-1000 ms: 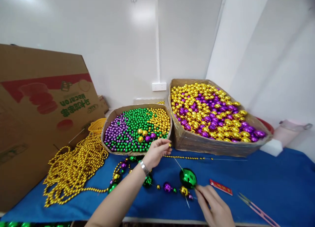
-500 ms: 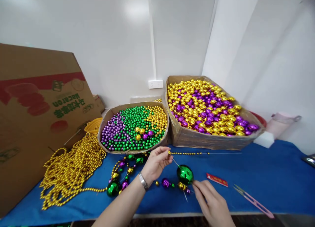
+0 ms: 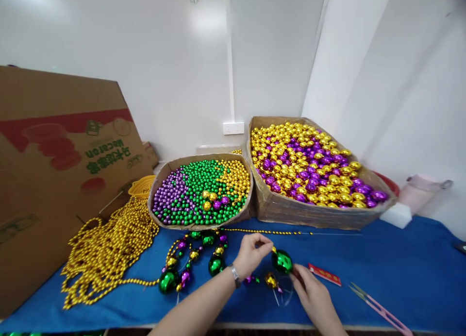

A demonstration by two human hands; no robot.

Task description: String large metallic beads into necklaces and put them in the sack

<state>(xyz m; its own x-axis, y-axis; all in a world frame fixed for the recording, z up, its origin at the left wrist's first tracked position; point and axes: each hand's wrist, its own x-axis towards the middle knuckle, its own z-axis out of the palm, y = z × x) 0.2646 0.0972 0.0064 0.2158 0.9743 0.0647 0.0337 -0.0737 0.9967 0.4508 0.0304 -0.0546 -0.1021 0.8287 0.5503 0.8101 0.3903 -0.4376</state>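
Note:
My left hand (image 3: 252,254) is closed, with a small gold bead (image 3: 274,249) pinched between thumb and forefinger. Right against that bead is a large shiny green ball bead (image 3: 282,261). The fingertips of my right hand (image 3: 312,291) close on the green ball's right side, and a thin clear string loops down below them. Beneath the ball, a gold bead (image 3: 270,280) lies on the blue cloth beside a thin needle-like piece. A strung garland of green, gold and purple beads (image 3: 185,276) lies left of my left wrist, partly hidden by my forearm.
Two cardboard boxes hold loose beads: small mixed ones (image 3: 148,207) and larger gold and purple ones (image 3: 309,217). Gold bead strands (image 3: 112,256) pile up at left beside a big carton (image 3: 65,180). A red packet (image 3: 324,274) and pink-handled snips (image 3: 382,310) lie at right.
My left hand has moved right and down, bringing the small gold bead up to the green ball. The stretch of string that showed between them is no longer visible.

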